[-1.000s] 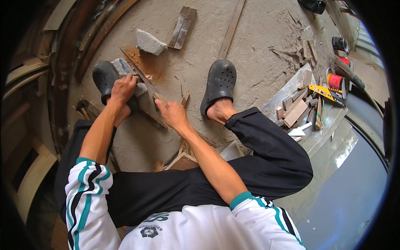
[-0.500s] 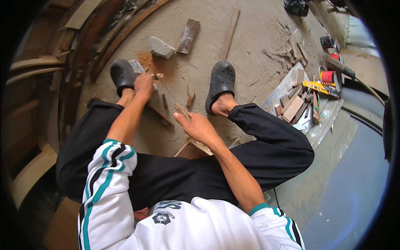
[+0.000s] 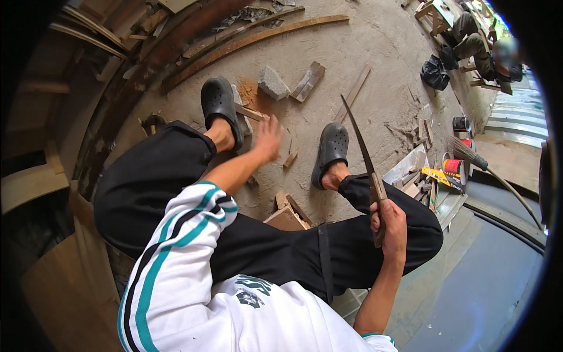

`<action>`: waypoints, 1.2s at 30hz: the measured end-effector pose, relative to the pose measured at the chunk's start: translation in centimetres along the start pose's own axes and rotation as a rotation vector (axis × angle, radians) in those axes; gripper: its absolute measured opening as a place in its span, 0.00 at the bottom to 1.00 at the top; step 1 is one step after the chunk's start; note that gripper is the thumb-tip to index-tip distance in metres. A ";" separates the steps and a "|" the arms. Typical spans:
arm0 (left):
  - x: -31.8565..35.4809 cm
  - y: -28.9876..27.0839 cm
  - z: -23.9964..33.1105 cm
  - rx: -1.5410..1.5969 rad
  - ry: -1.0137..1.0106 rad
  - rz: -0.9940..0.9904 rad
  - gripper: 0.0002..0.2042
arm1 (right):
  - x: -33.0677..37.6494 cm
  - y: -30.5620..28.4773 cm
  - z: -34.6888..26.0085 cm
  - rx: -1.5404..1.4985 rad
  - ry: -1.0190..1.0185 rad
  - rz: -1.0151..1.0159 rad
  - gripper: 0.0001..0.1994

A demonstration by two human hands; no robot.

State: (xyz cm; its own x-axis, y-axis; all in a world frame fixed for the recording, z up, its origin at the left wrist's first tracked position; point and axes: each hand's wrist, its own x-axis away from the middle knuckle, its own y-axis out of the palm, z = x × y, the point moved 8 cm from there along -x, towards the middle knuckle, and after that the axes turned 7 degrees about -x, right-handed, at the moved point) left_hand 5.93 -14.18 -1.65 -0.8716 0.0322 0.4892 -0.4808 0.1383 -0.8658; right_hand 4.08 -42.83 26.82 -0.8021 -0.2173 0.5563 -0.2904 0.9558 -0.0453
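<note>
- A seated person's right hand holds a saw upright above the right knee, blade pointing away.
- The left hand reaches out between two clogs, just beside the left clog.
- A stone block lies beyond the hand, a wood strip just right of it.
- Wood offcuts are piled right of the right clog.

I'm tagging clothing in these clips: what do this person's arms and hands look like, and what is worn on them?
Both hands, left hand and right hand, are bare: no gloves. White jacket sleeves with black and teal stripes are pushed up, leaving the forearms bare; the cuffs are edged in teal.
</note>
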 end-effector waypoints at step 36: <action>-2.3 2.0 -13.9 -0.136 0.021 0.318 0.14 | -6.2 18.0 1.1 0.622 -0.314 -0.022 0.17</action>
State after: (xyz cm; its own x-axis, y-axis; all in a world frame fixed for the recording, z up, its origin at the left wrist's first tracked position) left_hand 8.31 -0.26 -3.05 -0.9729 0.1152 0.2006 -0.1672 0.2491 -0.9539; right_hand 3.27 -24.44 21.67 -0.8783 -0.3718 0.3005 -0.4781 0.6802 -0.5556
